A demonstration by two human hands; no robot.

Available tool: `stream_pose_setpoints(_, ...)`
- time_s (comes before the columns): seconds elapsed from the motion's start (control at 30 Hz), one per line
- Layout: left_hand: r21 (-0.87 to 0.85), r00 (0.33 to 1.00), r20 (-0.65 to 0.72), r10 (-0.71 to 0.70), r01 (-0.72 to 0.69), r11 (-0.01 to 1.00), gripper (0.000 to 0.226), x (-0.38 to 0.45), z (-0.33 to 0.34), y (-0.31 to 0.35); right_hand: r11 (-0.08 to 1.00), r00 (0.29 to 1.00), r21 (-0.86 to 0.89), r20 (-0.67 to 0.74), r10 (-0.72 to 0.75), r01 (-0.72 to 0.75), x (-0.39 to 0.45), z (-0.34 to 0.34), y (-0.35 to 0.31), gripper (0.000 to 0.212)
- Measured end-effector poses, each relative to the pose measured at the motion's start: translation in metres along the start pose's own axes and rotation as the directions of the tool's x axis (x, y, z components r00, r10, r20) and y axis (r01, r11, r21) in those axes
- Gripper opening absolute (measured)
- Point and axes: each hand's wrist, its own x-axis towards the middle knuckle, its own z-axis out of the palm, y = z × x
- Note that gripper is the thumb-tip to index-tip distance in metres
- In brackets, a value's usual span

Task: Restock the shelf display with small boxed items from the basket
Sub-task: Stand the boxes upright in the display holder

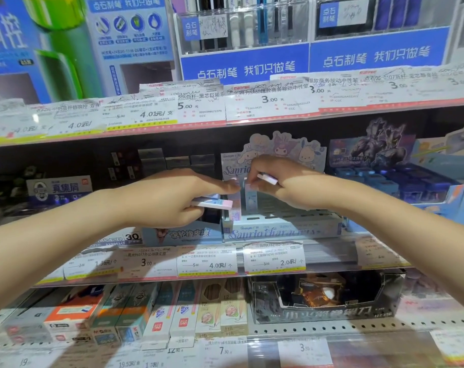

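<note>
Left hand: your left hand [172,200] sits at the centre of the frame, fingers curled round a few small pastel boxes [212,203] lying flat in the palm, while the forefinger stretches right and touches the top of an upright pink box [235,205].
Right hand: your right hand [281,181] is just right of centre, thumb and fingers pinching a small white-and-lilac box [267,178], which is tilted; the fingertips reach down to the top of an upright blue box [250,199].
Display tray: the Sanrio display tray [284,229] stands on the middle shelf, centre of the frame, with a cartoon-character header card [284,147] rising behind it. The pink and blue boxes stand side by side at the tray's left end; the slots to their right show no boxes.
Basket: not in view.
Neighbours: a blue tray of dark blue items [400,181] is at the right of the frame, just beside the Sanrio tray; an eraser carton [58,188] sits at the left.
Price tags: a strip of price tags [212,261] runs along the shelf edge below your hands.
Lower shelf: pencil boxes [172,312] fill the lower left.
</note>
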Motion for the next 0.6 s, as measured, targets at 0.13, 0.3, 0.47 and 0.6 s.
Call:
stream_pose_setpoints(0.13, -0.05, 1.0, 0.005, 0.016, -0.016, 0.999, 0.07, -0.001, -0.004, 0.0, 0.998, 0.999, -0.054, 0.021, 0.027, -0.026, 0.0, 0.001, -0.004, 0.014)
stream_pose_setpoints(0.3, 0.044, 0.991, -0.119, -0.062, 0.068, 0.997, 0.055, -0.003, 0.003, 0.008, 0.982, 0.988, -0.189, -0.15, -0.03, 0.001, -0.015, 0.004, -0.009, 0.028)
stream_pose_setpoints(0.47, -0.297, 0.909, -0.413, -0.066, -0.066, 0.953, 0.02, -0.01, 0.008, 0.034, 0.892, 0.935, -0.453, -0.318, -0.155, -0.006, -0.02, 0.01, -0.019, 0.035)
stream_pose_setpoints(0.6, -0.838, 0.906, -0.205, -0.369, 0.032, 0.544, 0.023, -0.007, 0.004, 0.061, 0.83, 0.903, -0.556, -0.374, -0.213, -0.034, -0.021, 0.011, -0.028, 0.035)
